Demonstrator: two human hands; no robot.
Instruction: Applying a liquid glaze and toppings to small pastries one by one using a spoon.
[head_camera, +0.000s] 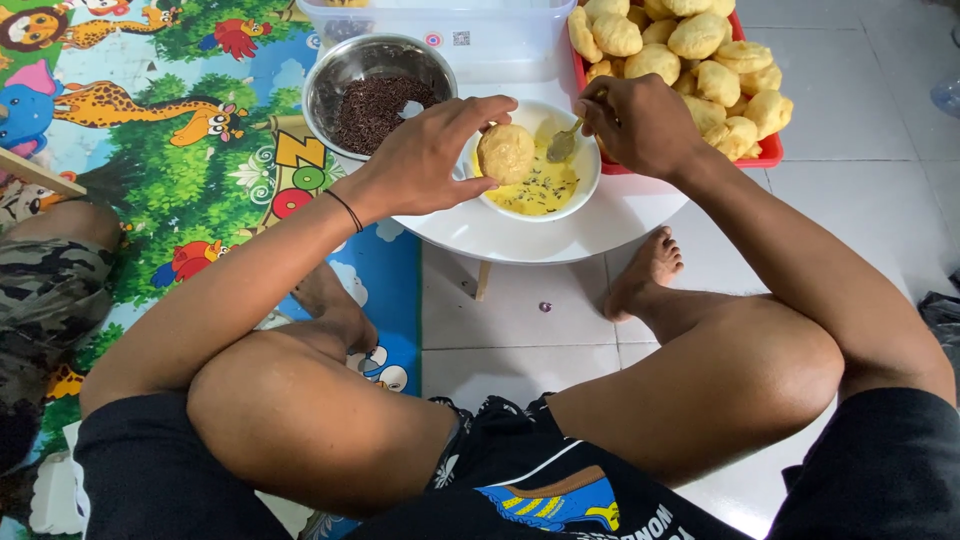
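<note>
My left hand (430, 155) holds a round golden bun (505, 152) over a white bowl (580, 185) of yellow liquid flecked with dark bits. My right hand (640, 122) grips a spoon (563, 143) whose tip dips into that bowl beside the bun. The bowl stands on a low round white table (520, 240). To the left sits a steel bowl (345, 70) of dark chocolate sprinkles. A red tray (770, 152) piled with several similar buns stands at the right, just behind my right hand.
A clear plastic container (480, 40) stands behind the bowls. My crossed legs rest on white floor tiles (860, 170); a colourful animal play mat (150, 130) lies at left. Another person's camouflage-clad leg (45, 290) is at the far left.
</note>
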